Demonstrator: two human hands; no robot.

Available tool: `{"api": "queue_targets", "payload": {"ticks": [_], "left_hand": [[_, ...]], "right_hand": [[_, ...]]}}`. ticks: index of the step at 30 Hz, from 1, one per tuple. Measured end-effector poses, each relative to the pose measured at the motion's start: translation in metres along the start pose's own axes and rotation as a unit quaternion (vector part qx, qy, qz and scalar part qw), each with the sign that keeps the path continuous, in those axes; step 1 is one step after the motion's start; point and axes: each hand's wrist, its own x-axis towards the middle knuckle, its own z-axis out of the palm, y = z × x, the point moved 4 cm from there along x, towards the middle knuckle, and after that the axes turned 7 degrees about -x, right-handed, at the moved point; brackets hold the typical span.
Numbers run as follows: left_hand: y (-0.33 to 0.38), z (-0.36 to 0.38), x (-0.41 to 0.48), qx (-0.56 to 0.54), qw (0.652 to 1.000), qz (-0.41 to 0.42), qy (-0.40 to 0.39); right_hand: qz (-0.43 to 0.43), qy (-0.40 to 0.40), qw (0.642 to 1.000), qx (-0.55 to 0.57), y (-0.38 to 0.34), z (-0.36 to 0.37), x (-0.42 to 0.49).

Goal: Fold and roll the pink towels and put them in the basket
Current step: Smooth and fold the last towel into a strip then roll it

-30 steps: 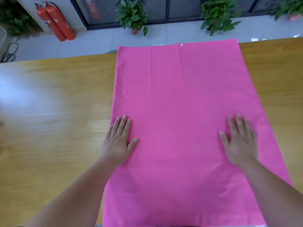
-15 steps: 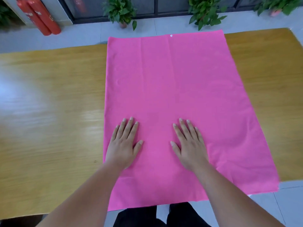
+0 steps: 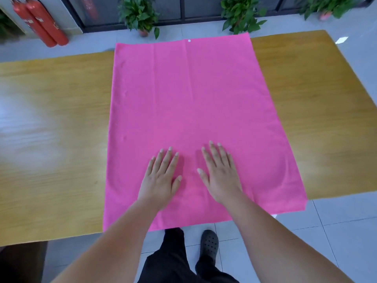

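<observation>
A pink towel lies spread flat across the wooden table, reaching from the far edge to the near edge, where it hangs slightly over. My left hand presses flat on the towel's near middle, fingers straight and spread. My right hand lies flat just beside it, palm down, thumbs close together. A small white dot marks the towel's far edge. No basket is in view.
Bare wooden table top shows on both sides of the towel. Beyond the far edge stand two red fire extinguishers and potted plants. My legs and a dark shoe show below the near edge.
Both hands slid inward over the towel: the right hand came from the right side to the middle, then the left hand moved rightward until the two lie close together.
</observation>
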Motion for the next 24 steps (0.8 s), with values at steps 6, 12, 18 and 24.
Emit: {"api": "queue_targets", "payload": {"ticks": [6,12,18,24], "left_hand": [[-0.043,0.01,-0.043,0.006,0.992,-0.123,0.036],[-0.039,0.017,-0.05,-0.022,0.965,-0.256,0.05],[0.079,0.04,-0.029,-0.007,0.995,-0.097,0.034],[-0.002,0.031,-0.065,-0.026,0.97,-0.23,0.077]], "right_hand": [[0.083,0.024,0.996,-0.023,0.112,0.027,-0.032],[0.201,0.014,0.98,-0.008,0.169,0.023,-0.044],[0.024,0.027,0.999,-0.028,0.072,0.032,-0.064],[0.06,0.034,0.997,-0.043,0.144,0.043,-0.067]]}}
